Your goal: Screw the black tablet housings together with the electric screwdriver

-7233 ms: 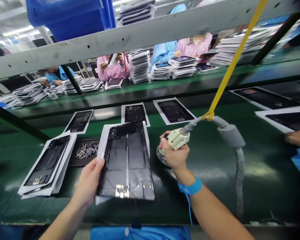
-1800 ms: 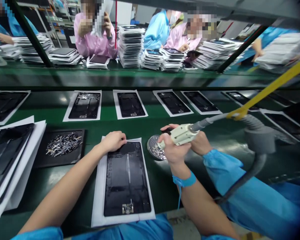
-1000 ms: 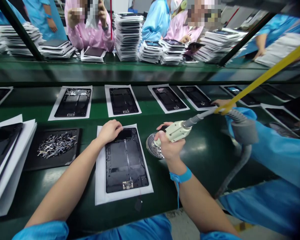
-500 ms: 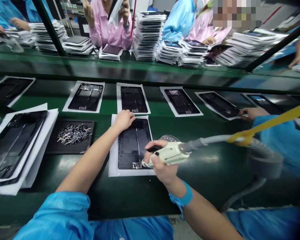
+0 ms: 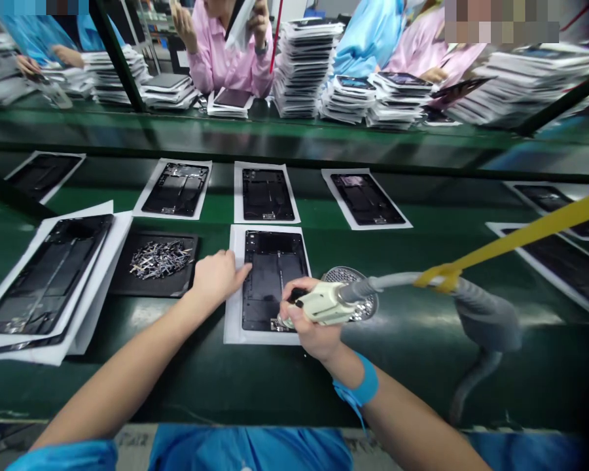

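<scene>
A black tablet frame point(image 5: 273, 278) lies on a white sheet point(image 5: 233, 320) on the green bench in front of me. My left hand point(image 5: 216, 277) rests on the sheet at the frame's left edge, fingers loosely curled, holding nothing. My right hand point(image 5: 308, 324) is closed round a cream electric screwdriver point(image 5: 326, 305), whose tip points down at the frame's near end. A grey hose point(image 5: 476, 315) and a yellow strap point(image 5: 520, 239) run off from the tool to the right. A round perforated screw dish point(image 5: 356, 296) sits just behind the tool.
A black tray of small metal parts point(image 5: 160, 259) lies left of the frame, and a stack of frames on paper point(image 5: 49, 281) further left. More frames on sheets point(image 5: 265, 194) line the conveyor behind. People in pink and blue coats work at stacks point(image 5: 302, 59) across the line.
My left hand slid from the frame's far corner down to its left edge. The screwdriver went from the screw dish to the frame's near end. The neighbour's blue sleeve left the view.
</scene>
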`<action>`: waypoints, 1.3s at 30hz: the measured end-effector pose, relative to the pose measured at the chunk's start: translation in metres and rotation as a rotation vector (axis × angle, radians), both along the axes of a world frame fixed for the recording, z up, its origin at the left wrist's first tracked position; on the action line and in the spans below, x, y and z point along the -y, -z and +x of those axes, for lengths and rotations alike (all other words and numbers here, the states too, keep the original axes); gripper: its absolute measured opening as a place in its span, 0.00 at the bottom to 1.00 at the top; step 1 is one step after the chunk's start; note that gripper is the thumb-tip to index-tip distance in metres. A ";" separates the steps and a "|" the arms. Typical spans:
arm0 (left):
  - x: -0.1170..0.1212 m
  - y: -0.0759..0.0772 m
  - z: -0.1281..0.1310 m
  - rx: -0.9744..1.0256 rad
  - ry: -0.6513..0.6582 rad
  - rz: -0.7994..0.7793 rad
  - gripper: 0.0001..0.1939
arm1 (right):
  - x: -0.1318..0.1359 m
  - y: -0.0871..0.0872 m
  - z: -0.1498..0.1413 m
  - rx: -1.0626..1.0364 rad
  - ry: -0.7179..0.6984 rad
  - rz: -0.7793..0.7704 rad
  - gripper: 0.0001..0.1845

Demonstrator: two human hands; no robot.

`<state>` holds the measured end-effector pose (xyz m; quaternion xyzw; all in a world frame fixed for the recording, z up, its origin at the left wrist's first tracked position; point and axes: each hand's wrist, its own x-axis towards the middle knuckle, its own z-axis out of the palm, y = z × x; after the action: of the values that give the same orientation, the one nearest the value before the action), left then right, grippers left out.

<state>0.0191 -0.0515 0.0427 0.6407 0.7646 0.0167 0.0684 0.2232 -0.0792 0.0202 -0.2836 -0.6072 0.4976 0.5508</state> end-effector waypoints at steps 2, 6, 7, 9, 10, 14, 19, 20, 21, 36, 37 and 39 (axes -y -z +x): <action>0.021 -0.001 0.003 -0.021 -0.023 -0.102 0.26 | 0.001 0.002 -0.001 -0.002 -0.004 0.006 0.15; 0.041 0.007 0.022 0.016 -0.003 -0.190 0.18 | 0.001 0.004 -0.001 -0.007 -0.017 -0.017 0.14; 0.043 0.009 0.027 0.031 -0.002 -0.193 0.16 | 0.001 0.002 0.000 -0.004 -0.013 -0.030 0.13; 0.042 0.012 0.032 0.048 -0.010 -0.174 0.15 | 0.000 -0.004 0.004 -0.018 0.000 -0.054 0.10; 0.041 0.012 0.031 0.050 -0.024 -0.154 0.14 | -0.001 -0.009 0.007 -0.047 0.010 -0.055 0.10; 0.035 0.005 0.014 0.124 -0.089 0.034 0.14 | -0.005 -0.029 0.025 -0.209 0.065 -0.012 0.11; 0.017 -0.018 -0.026 0.369 -0.024 0.315 0.14 | -0.012 -0.036 0.041 -0.283 0.156 -0.037 0.12; 0.010 -0.023 -0.037 0.399 -0.042 0.361 0.14 | -0.014 -0.035 0.042 -0.280 0.163 -0.039 0.12; 0.002 -0.030 -0.050 0.418 -0.068 0.403 0.15 | -0.016 -0.033 0.043 -0.276 0.168 -0.036 0.11; -0.121 -0.027 -0.218 0.216 -0.348 0.434 0.16 | -0.026 -0.024 0.046 -0.188 0.231 -0.019 0.12; -0.124 -0.024 -0.220 0.194 -0.342 0.413 0.16 | -0.026 -0.024 0.046 -0.180 0.234 -0.017 0.12; -0.128 -0.020 -0.223 0.170 -0.337 0.382 0.15 | -0.026 -0.024 0.046 -0.165 0.242 -0.009 0.11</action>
<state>-0.2039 0.0766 0.0625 0.5021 0.8349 0.2254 0.0067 0.2692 -0.0530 0.0444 -0.3155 -0.5191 0.4517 0.6535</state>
